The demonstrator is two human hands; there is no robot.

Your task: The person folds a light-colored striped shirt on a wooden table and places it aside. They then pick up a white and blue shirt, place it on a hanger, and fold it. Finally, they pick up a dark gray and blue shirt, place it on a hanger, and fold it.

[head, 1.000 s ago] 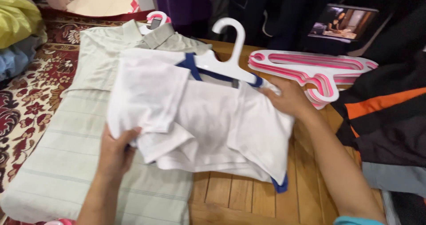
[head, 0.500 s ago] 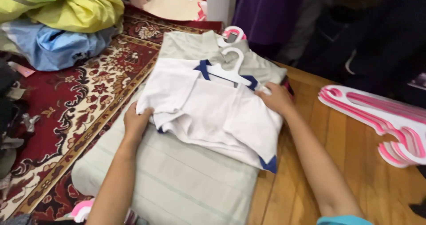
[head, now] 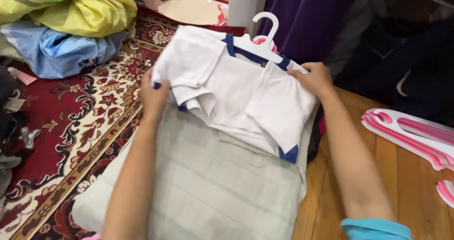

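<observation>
A white polo shirt with navy collar and navy trim hangs on a white plastic hanger. My left hand grips its folded left side near the sleeve. My right hand holds the shirt's right shoulder by the hanger's end. The shirt lies over the top of a pale grey-green striped shirt spread flat below it, with a pink hanger peeking out behind the white one.
A red patterned carpet lies on the left, the wooden floor on the right. Several pink and white hangers are stacked at right. Yellow, green and blue bags sit top left; dark clothes hang behind.
Both hands have carried the white shirt up and away, onto the top of the striped shirt. The view has shifted left, so the hanger stack now sits at the right edge.
</observation>
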